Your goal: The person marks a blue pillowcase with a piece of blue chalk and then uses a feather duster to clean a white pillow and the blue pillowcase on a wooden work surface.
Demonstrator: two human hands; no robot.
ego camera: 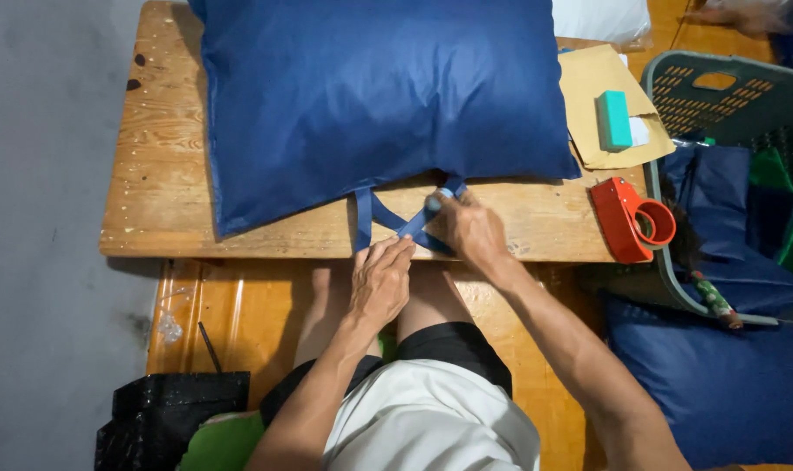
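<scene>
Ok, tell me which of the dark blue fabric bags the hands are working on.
The big stuffed blue bag on the wooden table; both hands grip its straps. The others sit right, in the basket.

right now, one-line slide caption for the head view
Both hands pinch the blue straps of a stuffed blue bag on a wooden table.

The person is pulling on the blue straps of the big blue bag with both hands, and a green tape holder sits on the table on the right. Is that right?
Not quite. The tape holder is red, not green, as the head view shows. The rest holds: the left hand and right hand both grip the blue straps of the big blue bag on the table.
</scene>
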